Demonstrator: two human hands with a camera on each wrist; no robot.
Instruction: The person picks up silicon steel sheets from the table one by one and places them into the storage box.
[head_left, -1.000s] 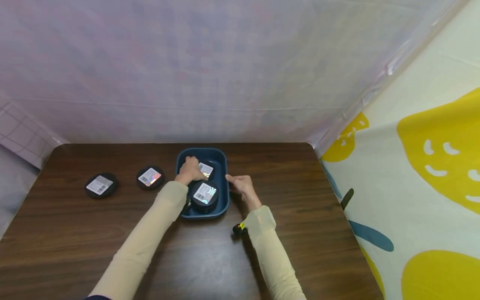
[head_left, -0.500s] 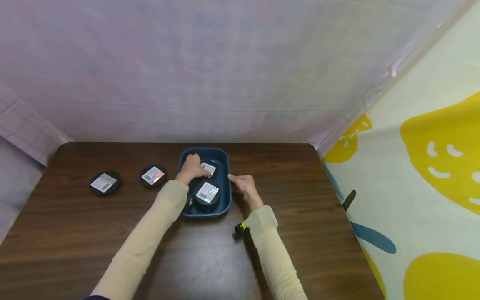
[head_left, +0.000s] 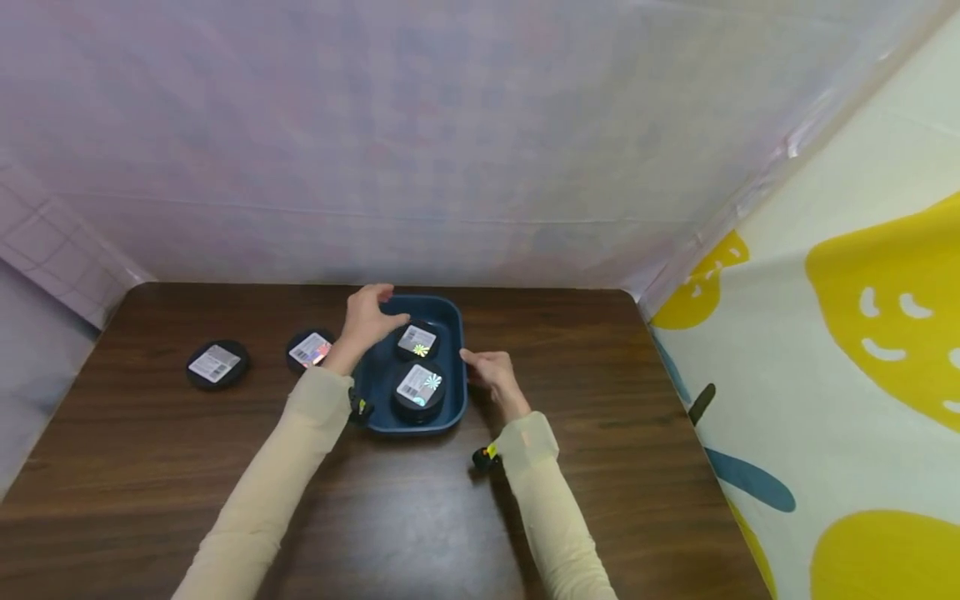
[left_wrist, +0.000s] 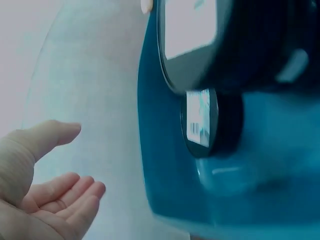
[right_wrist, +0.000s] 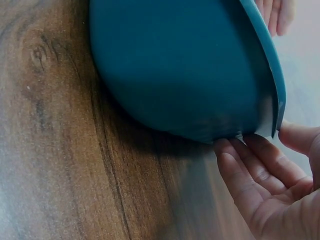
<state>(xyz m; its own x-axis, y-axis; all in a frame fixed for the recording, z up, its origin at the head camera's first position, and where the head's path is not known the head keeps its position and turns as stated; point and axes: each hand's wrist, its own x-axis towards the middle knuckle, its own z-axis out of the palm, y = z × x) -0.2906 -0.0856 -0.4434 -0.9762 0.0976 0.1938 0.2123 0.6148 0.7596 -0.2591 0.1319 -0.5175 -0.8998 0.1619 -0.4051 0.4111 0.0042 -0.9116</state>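
In the head view a blue rectangular tray (head_left: 456, 392) stands on the table. Inside it, a round black container (head_left: 417, 340) with a silvery barcode label lies behind another, taller-looking black container or stack (head_left: 418, 392). My left hand (head_left: 365, 319) hovers over the tray's far left corner, thumb apart from the fingers. The left wrist view shows this left hand (left_wrist: 55, 185) holding nothing, away from the containers. My right hand (head_left: 491, 372) is at the tray's right side. Up close, the right hand's fingers (right_wrist: 260, 170) touch the outer wall and its thumb meets the rim.
Two more labelled black discs, one far left (head_left: 217, 364) and one nearer the tray (head_left: 309, 350), lie on the brown wooden table (head_left: 592, 392). Behind the table hangs a pale sheet (head_left: 480, 167); a lemon-print cloth (head_left: 862, 375) covers the right side.
My left hand has let go of the rear container in the tray and lifted up and to the left. The right hand has stayed at the tray's side.
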